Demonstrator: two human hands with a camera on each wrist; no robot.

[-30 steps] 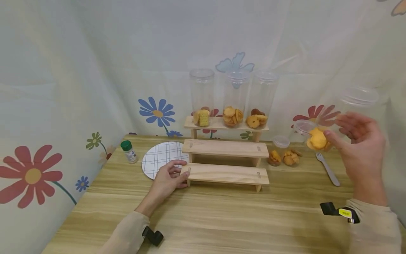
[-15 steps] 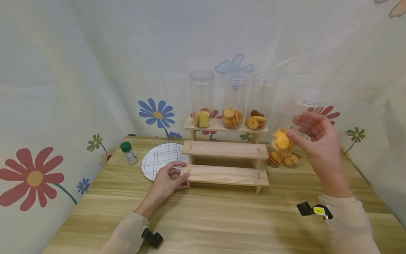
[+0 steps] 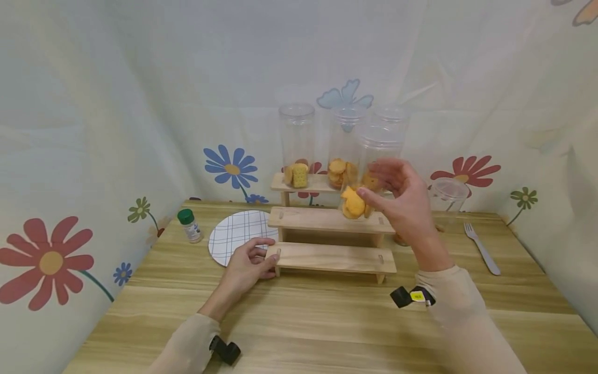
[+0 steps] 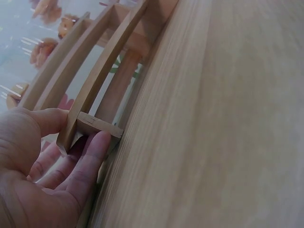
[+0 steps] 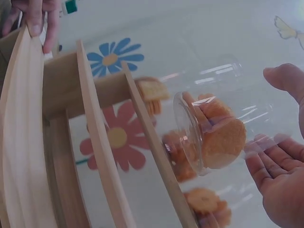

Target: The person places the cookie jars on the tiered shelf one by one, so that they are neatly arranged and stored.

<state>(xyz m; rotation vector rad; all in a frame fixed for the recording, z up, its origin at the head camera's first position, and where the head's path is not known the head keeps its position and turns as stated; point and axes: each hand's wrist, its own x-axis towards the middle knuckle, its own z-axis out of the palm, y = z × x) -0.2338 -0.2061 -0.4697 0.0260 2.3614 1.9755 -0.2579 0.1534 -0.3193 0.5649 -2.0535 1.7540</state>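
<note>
A stepped wooden rack [image 3: 331, 257] stands mid-table with three levels. My left hand [image 3: 247, 262] pinches the left end of its lowest board, thumb and fingers on either side of the corner in the left wrist view. My right hand [image 3: 405, 200] holds a tall clear lidded jar [image 3: 382, 137] with orange crackers in its bottom, over the right half of the middle board. In the right wrist view this jar [image 5: 209, 137] is near the rack's boards. On the top board stand three similar jars of biscuits: left [image 3: 297, 140], middle [image 3: 347, 137] and right [image 3: 392, 113], the last partly hidden.
Behind my right forearm, another clear jar [image 3: 448, 195] is partly covered. A grey fork [image 3: 482, 249] lies at the right. On the left are a round white checked plate [image 3: 240, 234] and a green-capped shaker [image 3: 190, 227]. A flowered curtain [image 3: 233, 78] hangs behind.
My right hand has carried the cracker jar leftward from the table's right side to over the middle board. The left hand stays on the lowest board.
</note>
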